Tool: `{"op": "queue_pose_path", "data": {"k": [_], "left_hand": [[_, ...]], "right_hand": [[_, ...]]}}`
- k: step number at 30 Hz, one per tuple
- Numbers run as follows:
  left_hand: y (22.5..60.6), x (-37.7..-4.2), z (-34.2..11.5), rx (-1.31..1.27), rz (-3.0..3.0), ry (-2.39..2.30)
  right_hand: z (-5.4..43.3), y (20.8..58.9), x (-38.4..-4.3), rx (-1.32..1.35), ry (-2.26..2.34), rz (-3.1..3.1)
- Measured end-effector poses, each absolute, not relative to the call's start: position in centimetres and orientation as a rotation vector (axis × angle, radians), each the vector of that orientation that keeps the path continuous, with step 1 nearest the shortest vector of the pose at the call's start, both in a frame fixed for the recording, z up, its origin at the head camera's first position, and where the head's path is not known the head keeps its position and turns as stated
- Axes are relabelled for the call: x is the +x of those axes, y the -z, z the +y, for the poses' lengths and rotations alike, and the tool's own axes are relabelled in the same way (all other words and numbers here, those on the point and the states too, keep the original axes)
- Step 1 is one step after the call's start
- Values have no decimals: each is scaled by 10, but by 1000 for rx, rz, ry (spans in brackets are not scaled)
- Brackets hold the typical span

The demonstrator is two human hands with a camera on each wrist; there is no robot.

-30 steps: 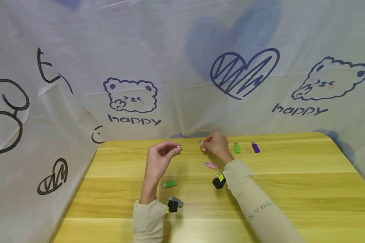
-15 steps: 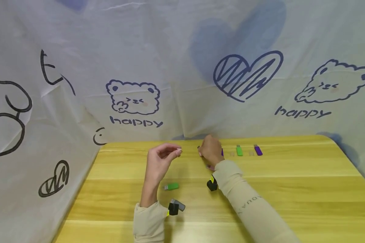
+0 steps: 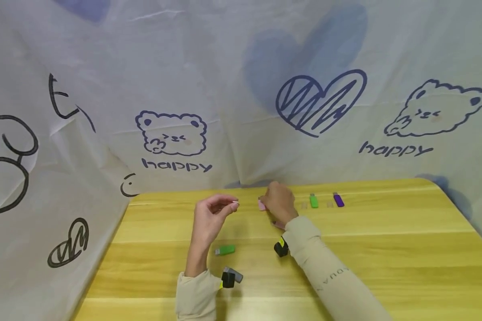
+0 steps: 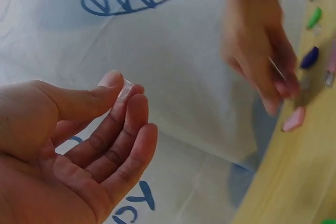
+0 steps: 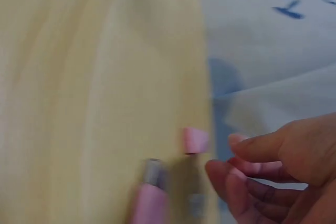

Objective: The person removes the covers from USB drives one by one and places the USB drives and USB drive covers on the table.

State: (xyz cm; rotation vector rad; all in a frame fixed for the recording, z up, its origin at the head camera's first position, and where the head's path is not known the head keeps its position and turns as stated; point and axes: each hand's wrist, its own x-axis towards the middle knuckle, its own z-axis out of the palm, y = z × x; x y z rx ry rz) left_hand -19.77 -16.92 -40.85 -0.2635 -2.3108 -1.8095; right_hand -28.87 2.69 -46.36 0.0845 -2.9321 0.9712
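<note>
In the left wrist view, my left hand [image 4: 89, 135] pinches a small clear plastic cap [image 4: 125, 91] between thumb and fingertip; that hand [image 3: 213, 218] is raised over the table's left half. My right hand [image 3: 279, 200] hovers at the table's back edge beside a pink USB stick [image 3: 262, 204]. In the right wrist view its loosely bent fingers [image 5: 231, 179] hold nothing, and a gap separates them from that pink stick [image 5: 196, 140]. A second pink USB stick [image 5: 149, 203] lies nearer, its metal plug showing. A purple stick [image 4: 310, 57], hidden in the head view, appears in the left wrist view.
Along the back right are a green USB stick [image 3: 313, 200], a purple one [image 3: 338, 199], and clear caps [image 3: 330, 204] beside them. Nearer me lie a green stick [image 3: 225, 250] and a grey one [image 3: 234, 274]. A printed cloth [image 3: 233, 111] hangs behind the table.
One second ago my right hand gripped the pink stick; now that stick lies on the table, let go, at the left end of the back row. My left hand stays almost still.
</note>
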Motion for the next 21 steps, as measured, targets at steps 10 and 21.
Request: {"op": "queue_pose_path", "data": {"k": [10,21], "left_hand": [[437,-209,-171,-232,-2453,1678],[452,-236,-167,-186,-2652,1648]], "right_hand": [[80,428,-239,234,-1233,-2825],[117,420,-201,253,-1409,-2841]]}}
